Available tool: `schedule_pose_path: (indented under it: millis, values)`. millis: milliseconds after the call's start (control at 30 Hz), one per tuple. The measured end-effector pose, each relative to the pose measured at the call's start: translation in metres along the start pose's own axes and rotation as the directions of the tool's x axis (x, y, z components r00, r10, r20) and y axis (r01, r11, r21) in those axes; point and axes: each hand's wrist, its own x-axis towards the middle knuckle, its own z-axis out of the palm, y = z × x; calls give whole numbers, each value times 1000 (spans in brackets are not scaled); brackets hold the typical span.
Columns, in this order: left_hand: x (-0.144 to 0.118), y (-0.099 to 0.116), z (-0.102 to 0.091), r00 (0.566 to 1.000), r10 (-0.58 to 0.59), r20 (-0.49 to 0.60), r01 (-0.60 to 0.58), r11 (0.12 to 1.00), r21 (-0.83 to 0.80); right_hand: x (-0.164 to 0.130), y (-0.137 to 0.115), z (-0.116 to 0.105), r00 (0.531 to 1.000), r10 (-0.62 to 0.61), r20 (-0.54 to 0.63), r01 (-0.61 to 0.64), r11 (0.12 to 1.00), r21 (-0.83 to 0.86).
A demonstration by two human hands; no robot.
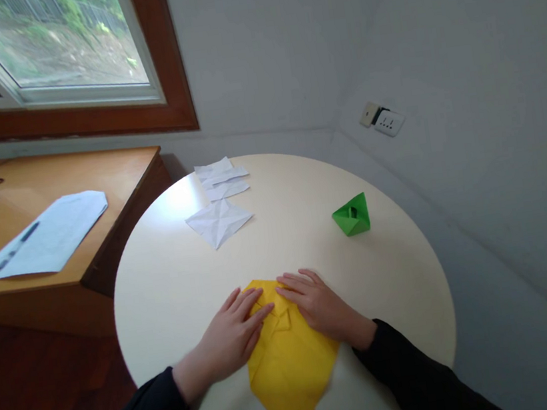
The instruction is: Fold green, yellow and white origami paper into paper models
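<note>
Item: yellow origami paper (289, 364), partly folded, flat on round bench (172, 279) near edge. Light, thin, likely slippery; creases easily. Left hand (233, 335), right hand (320, 306): flat, fingers spread, pressing upper folds. Hold at corners.

Yellow paper (289, 364) (partly folded) lies flat on table.
</note>
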Motion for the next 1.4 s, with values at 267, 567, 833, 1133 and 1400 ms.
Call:
schedule_pose_path:
  millis: [267,567,833,1133,1400]
  values:
    - [4,2,-1,995,-92,-32,93,995,34,-9,-35,3,999,-34,34,33,999,25]
    - [3,-17,-17,993,45,106,-35,995,-90,-4,-10,-1,993,-17,115,-20,949,314]
    - [13,-22,-10,992,107,72,-94,981,-167,3,0,-6,992,28,122,-87,855,512]
    - [39,-22,-16,997,-71,41,81,916,-394,6,22,-13,947,212,240,-317,513,798]
    - [57,-29,-8,964,-253,80,259,838,-479,1,31,-18,830,429,356,-306,-183,934]
